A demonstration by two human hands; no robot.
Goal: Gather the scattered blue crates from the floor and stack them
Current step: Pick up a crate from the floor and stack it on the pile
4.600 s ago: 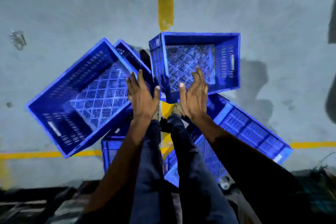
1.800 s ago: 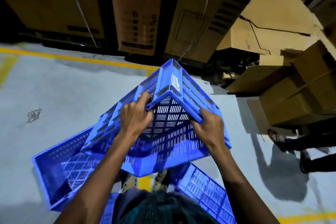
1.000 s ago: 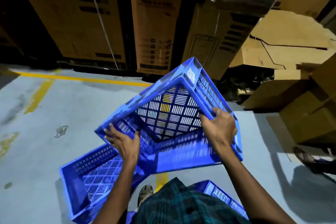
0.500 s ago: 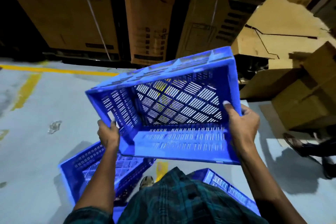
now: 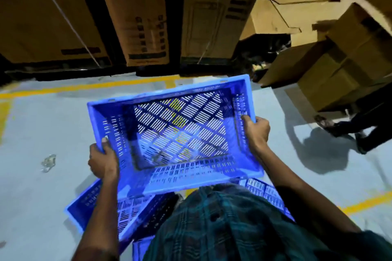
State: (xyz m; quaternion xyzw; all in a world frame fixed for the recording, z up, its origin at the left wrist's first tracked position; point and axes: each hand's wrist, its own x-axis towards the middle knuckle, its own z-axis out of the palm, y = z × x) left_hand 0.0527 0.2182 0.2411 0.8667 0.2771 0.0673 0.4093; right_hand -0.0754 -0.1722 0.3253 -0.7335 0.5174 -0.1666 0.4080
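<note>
I hold a blue slotted crate point(image 5: 176, 133) in the air at waist height, its open top facing me and tilted slightly away. My left hand point(image 5: 103, 160) grips its left rim, thumb inside. My right hand point(image 5: 255, 131) grips the right rim, fingers over the edge. Below it on the floor lies a second blue crate point(image 5: 110, 212), partly hidden by my arm and the held crate. A third blue crate point(image 5: 267, 195) shows at my right side, mostly hidden by my shirt.
Tall cardboard boxes point(image 5: 135, 17) line the far wall, with more stacked boxes point(image 5: 339, 65) at the right. Another person's feet point(image 5: 331, 127) stand on the grey floor at right. A scrap of litter point(image 5: 48, 162) lies left. Yellow lines point(image 5: 84, 88) mark the floor.
I lifted the crate off the floor and turned it, shifting my hands from its corner to its two short sides. It now sits more level, open side toward me.
</note>
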